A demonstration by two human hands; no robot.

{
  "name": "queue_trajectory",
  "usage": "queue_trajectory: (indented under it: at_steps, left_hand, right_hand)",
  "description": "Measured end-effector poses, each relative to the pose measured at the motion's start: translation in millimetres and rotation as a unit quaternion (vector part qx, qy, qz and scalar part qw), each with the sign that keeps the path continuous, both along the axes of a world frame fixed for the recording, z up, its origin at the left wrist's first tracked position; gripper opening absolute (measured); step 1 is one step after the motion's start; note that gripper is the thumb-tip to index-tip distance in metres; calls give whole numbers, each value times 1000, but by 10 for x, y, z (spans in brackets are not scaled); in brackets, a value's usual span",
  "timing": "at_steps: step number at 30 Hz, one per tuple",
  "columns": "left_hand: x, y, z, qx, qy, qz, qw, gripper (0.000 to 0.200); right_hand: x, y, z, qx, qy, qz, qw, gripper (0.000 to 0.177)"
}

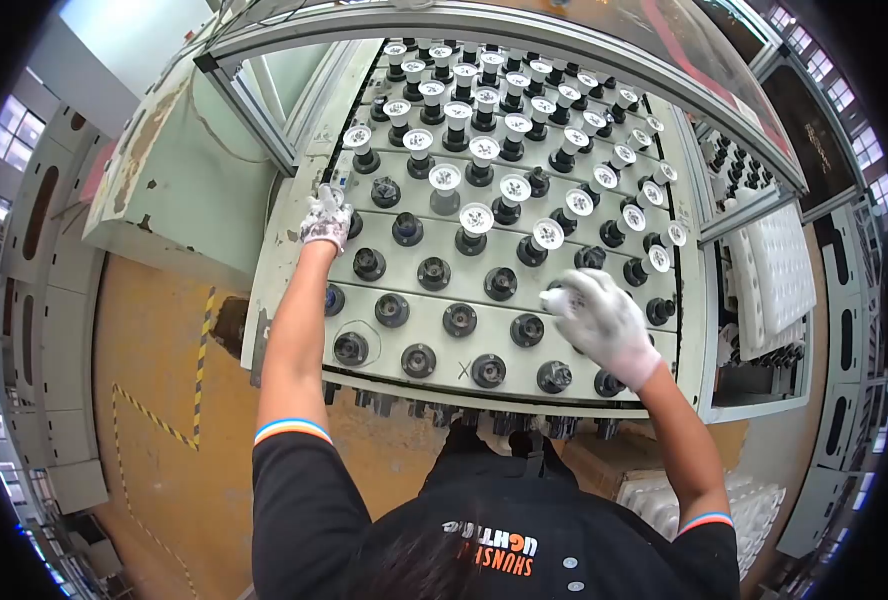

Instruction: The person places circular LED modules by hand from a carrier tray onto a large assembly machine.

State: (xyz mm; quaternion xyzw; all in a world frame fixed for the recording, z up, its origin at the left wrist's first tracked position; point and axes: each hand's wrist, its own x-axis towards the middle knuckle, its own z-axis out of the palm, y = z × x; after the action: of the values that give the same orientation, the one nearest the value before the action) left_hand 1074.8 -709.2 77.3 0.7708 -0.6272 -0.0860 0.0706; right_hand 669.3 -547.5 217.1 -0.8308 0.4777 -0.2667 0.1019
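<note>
My left hand [326, 217], in a stained white glove, lies at the rack's left edge with its fingers stretched forward, beside a black lamp socket [354, 224]. No lamp shows in it. My right hand [604, 318], gloved and blurred by motion, is over the front right sockets. Its fingers are closed around a small white piece that looks like a lamp [556, 300], mostly hidden by the glove. Ahead stand rows of white spotlight lamps [476, 219] upright in black sockets. Sockets in the front rows, such as a front socket [460, 319], hold no lamp.
A metal frame [364, 30] crosses above the far part of the pale rack [434, 385]. On the right are stacked white moulded trays [776, 270]. A green cabinet [184, 170] stands at left, above a floor with striped tape [154, 415]. A carton [604, 455] sits below the front edge.
</note>
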Motion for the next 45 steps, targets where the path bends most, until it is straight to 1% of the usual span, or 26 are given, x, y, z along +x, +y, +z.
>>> queue_trajectory:
  at_steps: [3,5,7,8,11,12,15,16,17,19,20,23,25,27,28,31,32,33,34,35,36,37,39,41,43,45]
  left_hand:
    - [-63,0,-76,1,27,49,998,55]
    - [-97,-31,-121,-6,47,60,997,56]
    - [-124,-16,-29,6,62,63,996,56]
    - [-97,-34,-39,22,81,58,995,66]
    - [-90,114,70,-38,165,16,985,81]
    - [-89,160,56,-62,126,14,990,87]
    - [-170,366,47,-248,241,32,938,85]
    - [-234,453,202,-227,250,31,941,81]
    - [-243,444,77,-276,257,8,926,76]
    - [-393,528,281,-187,264,47,945,77]
    - [-402,468,149,-315,172,-47,932,71]
    - [-450,470,-26,-242,62,-69,966,75]
    - [-602,476,139,-122,26,-60,990,75]
    - [-674,453,102,-123,8,-67,990,74]
    - [-698,438,74,-123,-5,-61,990,74]
    - [-698,489,48,-139,-17,-65,988,74]
    - [-693,498,45,-140,-12,-62,988,73]
    - [-686,490,32,-144,-6,-65,987,73]
    - [-664,463,-84,-162,-51,-66,983,58]
    - [-656,464,-102,-186,-55,-80,978,53]
    - [-721,507,31,-149,-50,-64,985,54]
    - [-714,520,-12,-151,-40,-62,986,59]
    - [-767,549,84,-146,-18,-61,987,72]
    - [-699,483,-106,-128,-56,-56,989,71]
    - [-731,499,-11,-129,-41,-59,989,68]
    - [-673,452,13,-42,-19,-62,997,63]
  right_hand:
    - [491,-457,-144,5,1,54,999,32]
    - [869,-684,-155,80,-51,21,995,31]
    - [1242,-957,-265,119,-55,-5,991,32]
    - [1381,-1109,-355,126,-42,4,991,33]
    - [1758,-1543,-540,195,29,26,980,36]
    - [1851,-1649,-681,185,69,40,979,40]
    - [2070,-1882,-995,184,154,59,969,48]
    - [2111,-1890,-1038,206,166,53,963,50]
    - [2133,-1886,-1074,227,179,48,956,51]
    - [2105,-1811,-1008,292,131,30,947,55]
    - [2087,-1778,-1043,295,100,26,950,57]
    - [2049,-1758,-1091,302,46,33,952,62]
    - [1976,-1728,-1026,286,19,17,958,64]
    - [1877,-1562,-963,253,-13,-27,967,65]
    - [1807,-1454,-898,180,-69,-36,981,56]
    - [1735,-1293,-893,127,-1,28,991,32]
    - [1769,-1235,-935,75,52,52,994,14]
    - [1802,-1239,-902,80,154,78,982,12]
    - [1860,-1222,-965,87,189,79,975,12]
    - [1895,-1184,-1077,97,228,72,966,13]
    - [1896,-1121,-1190,55,207,69,974,12]
    - [1913,-1055,-1287,12,186,68,980,12]
    - [1982,-1034,-1358,50,251,35,966,14]
    - [1975,-1034,-1399,51,234,44,970,15]
    - [1911,-987,-1238,67,188,55,978,19]
    - [1745,-876,-1010,57,153,82,983,25]
